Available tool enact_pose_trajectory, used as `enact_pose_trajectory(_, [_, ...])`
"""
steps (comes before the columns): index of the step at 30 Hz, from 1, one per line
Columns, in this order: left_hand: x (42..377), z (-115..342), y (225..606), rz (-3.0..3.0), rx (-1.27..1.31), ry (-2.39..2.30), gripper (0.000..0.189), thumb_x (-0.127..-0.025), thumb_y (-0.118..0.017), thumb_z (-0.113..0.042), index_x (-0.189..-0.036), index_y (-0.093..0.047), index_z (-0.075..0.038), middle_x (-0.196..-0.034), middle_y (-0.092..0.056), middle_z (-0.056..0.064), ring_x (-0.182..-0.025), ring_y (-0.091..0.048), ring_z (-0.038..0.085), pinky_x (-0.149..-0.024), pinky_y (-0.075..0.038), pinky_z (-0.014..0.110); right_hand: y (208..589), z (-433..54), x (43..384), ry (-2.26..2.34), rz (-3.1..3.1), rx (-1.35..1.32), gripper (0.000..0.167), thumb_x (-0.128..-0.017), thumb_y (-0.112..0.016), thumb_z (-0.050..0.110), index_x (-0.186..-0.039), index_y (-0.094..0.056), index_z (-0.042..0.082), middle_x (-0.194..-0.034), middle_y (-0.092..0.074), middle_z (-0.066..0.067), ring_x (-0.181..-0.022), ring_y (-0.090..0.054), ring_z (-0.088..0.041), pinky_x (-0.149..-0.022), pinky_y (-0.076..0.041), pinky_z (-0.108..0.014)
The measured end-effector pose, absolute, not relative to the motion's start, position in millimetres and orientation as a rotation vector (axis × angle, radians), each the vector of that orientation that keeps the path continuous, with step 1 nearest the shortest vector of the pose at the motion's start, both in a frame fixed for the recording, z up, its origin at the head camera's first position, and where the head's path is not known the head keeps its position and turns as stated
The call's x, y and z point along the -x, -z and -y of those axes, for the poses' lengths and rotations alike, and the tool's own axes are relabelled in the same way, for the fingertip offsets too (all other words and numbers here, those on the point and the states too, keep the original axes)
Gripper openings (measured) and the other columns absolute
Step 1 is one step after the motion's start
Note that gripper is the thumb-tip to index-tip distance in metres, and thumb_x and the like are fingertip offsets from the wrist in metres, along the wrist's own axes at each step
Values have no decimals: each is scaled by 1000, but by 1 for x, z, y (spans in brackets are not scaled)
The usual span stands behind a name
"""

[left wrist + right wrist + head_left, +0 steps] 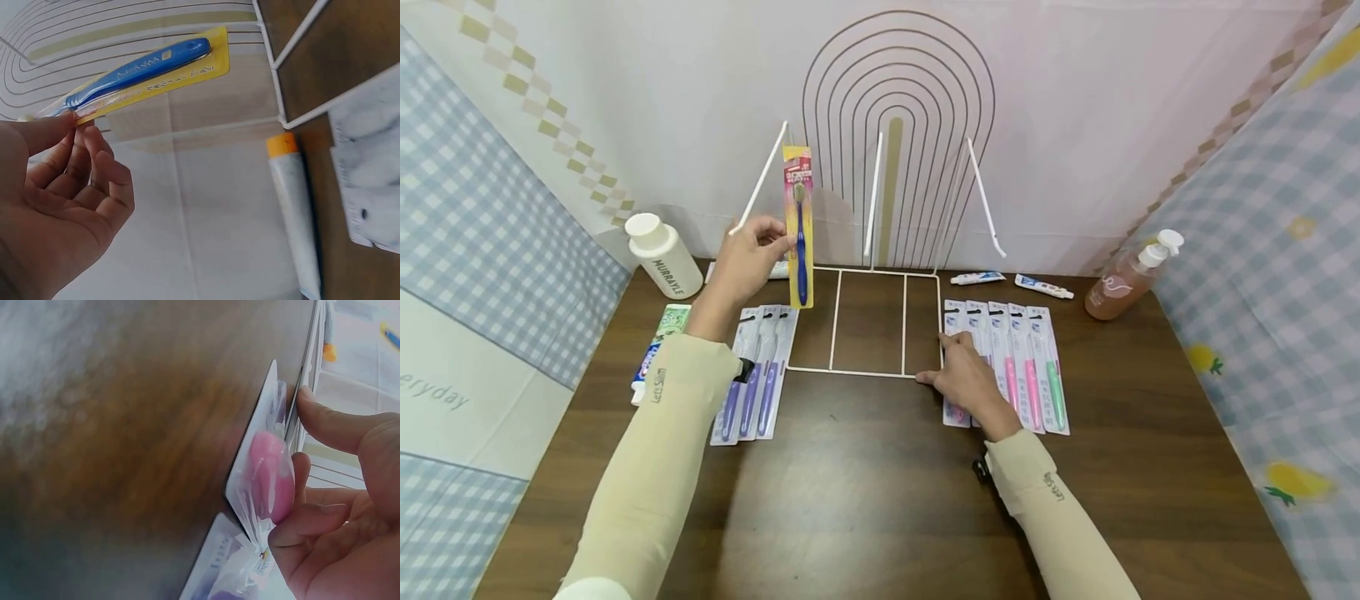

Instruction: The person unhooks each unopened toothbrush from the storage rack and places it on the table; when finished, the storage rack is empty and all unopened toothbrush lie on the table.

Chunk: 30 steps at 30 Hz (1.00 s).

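Observation:
My left hand [748,258] pinches the edge of a packaged toothbrush [801,250] between thumb and fingers. Its handle is blue and its card yellow; in the left wrist view the toothbrush [147,69] slants past the thumb. It stands upright beside the left prong of a white wire rack [871,373]; I cannot tell whether it touches that prong. With the thumb near the front wire and a finger at the side wire, my right hand [964,375] rests on the rack's front right corner. A pink packaged toothbrush [272,475] lies beside those fingers.
Purple-handled packaged toothbrushes [767,400] lie left of the rack, several pink and green ones [1033,392] right. Small toothpaste tubes [977,278] lie along the back. A white bottle [666,262] and a larger toothpaste tube [658,350] are at left, a pump bottle [1123,283] at right.

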<state>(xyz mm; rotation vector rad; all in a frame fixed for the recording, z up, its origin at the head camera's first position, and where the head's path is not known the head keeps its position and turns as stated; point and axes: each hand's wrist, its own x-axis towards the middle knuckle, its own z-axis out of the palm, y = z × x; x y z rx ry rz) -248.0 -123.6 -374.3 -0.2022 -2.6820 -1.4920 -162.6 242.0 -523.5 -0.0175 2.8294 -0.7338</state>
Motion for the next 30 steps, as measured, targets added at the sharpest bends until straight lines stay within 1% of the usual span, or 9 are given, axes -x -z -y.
enact_pose_trajectory(2, [243, 129, 379, 2705, 216, 1477, 23, -112, -71, -18, -115, -77, 4, -93, -74, 2, -84, -63, 7, -83, -48, 22, 523, -243, 163, 731, -2833, 14, 103, -95, -95, 44, -172, -46, -3, -163, -50, -27, -88, -67, -33, -73, -56, -44])
enact_pose_trajectory(5, [232, 139, 389, 2727, 243, 1447, 21, -111, -70, -13, -111, -79, 6, -89, -73, 8, -79, -60, 6, -77, -47, 20, 522, -244, 163, 731, -2837, 24, 102, -95, -95, 42, -171, -46, -5, -163, -51, -29, -88, -67, -33, -73, -56, -43])
enact_pose_trajectory(7, [224, 147, 398, 2745, 237, 1456, 21, -111, -70, -12, -112, -79, 7, -93, -75, 14, -79, -61, 6, -75, -48, 18, 522, -244, 163, 736, -2837, 22, 101, -95, -95, 42, -171, -47, -5, -163, -51, -29, -90, -67, -33, -74, -56, -44])
enact_pose_trajectory(9, [214, 154, 407, 2758, 201, 1495, 23, -112, -68, -11, -115, -78, 9, -100, -76, 18, -83, -62, 7, -77, -49, 17, 521, -245, 162, 737, -2835, 19, 101, -95, -95, 42, -170, -47, -5, -163, -51, -30, -91, -67, -33, -74, -57, -44])
enact_pose_trajectory(13, [196, 171, 424, 2778, 99, 1558, 25, -113, -66, -10, -121, -75, 12, -108, -75, 21, -87, -64, 8, -79, -52, 17, 522, -246, 162, 743, -2840, 27, 101, -94, -95, 42, -169, -48, -6, -163, -51, -31, -93, -67, -34, -76, -58, -46])
enact_pose_trajectory(16, [182, 185, 433, 2807, 57, 1539, 27, -115, -63, -12, -123, -74, 12, -107, -75, 19, -87, -64, 9, -77, -53, 19, 521, -246, 161, 755, -2849, 42, 100, -95, -95, 42, -169, -49, -6, -162, -51, -32, -94, -67, -36, -79, -59, -50])
enact_pose_trajectory(20, [166, 204, 443, 2875, 24, 1481, 28, -117, -60, -14, -123, -72, 11, -98, -73, 14, -83, -60, 11, -71, -49, 24, 520, -245, 160, 767, -2844, 47, 101, -95, -95, 44, -170, -48, -5, -163, -51, -32, -95, -67, -36, -83, -60, -54])
enact_pose_trajectory(24, [155, 217, 450, 2959, -29, 1458, 30, -118, -56, -14, -121, -71, 11, -90, -67, 8, -76, -54, 14, -65, -45, 30, 520, -244, 161, 760, -2841, 54, 102, -95, -94, 45, -170, -47, -5, -163, -51, -32, -96, -67, -36, -84, -60, -54])
enact_pose_trajectory(30, [147, 226, 459, 3017, -53, 1481, 29, -116, -55, -10, -120, -70, 15, -85, -64, 6, -75, -55, 13, -64, -48, 27, 521, -243, 162, 749, -2853, 64, 102, -95, -94, 45, -170, -47, -6, -162, -51, -31, -95, -68, -35, -84, -61, -55])
